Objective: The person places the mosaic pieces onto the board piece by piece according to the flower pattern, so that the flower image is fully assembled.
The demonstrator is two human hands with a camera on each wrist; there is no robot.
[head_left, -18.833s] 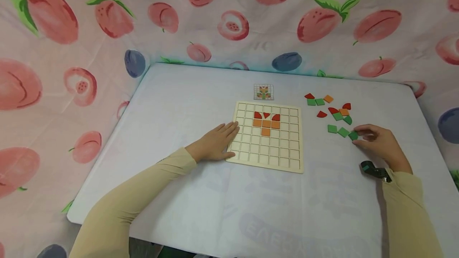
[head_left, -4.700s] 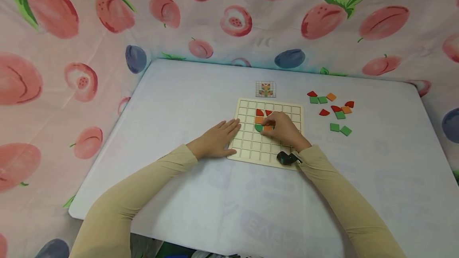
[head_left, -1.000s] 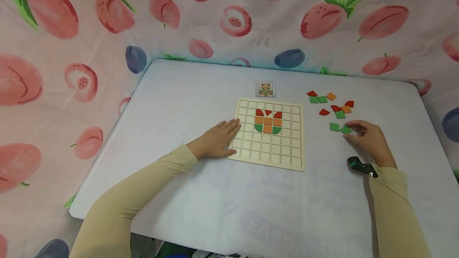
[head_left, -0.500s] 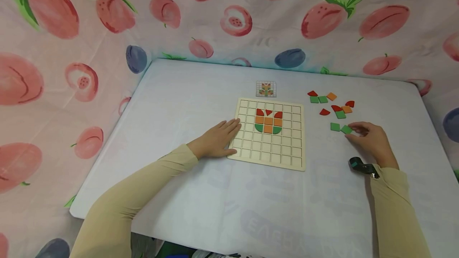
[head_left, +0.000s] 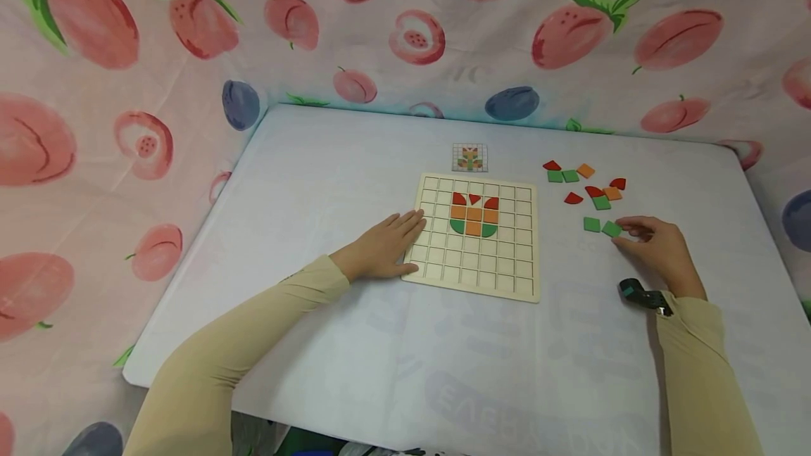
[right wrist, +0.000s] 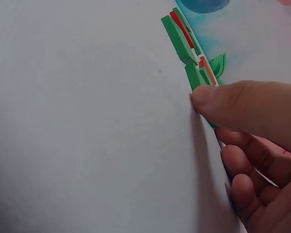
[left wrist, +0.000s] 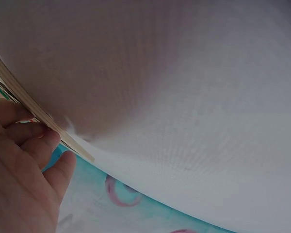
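A pale wooden board [head_left: 474, 266] with a square grid lies on the table. On it is a tulip-like figure of red pieces, orange squares [head_left: 474, 214] and two green rounded pieces [head_left: 489, 230]. My left hand [head_left: 383, 248] rests with straight fingers along the board's left edge, thumb near its lower corner. To the right of the board, my right hand [head_left: 662, 248] pinches a green square tile [head_left: 612, 229] between thumb and finger, low at the tabletop. In the right wrist view the thumb [right wrist: 233, 104] covers part of the green tile.
Another green square tile [head_left: 592, 224] lies just left of the pinched one. Several red, orange and green pieces [head_left: 601, 202] are scattered behind it. A small pattern card [head_left: 469, 157] lies beyond the board. A patterned cloth [head_left: 405, 41] hangs behind the white table [head_left: 329, 153].
Since the oldest frame, two green rounded pieces have moved from the right-hand pile onto the board. My right hand has gone from the board back to the loose tiles; the left has stayed put.
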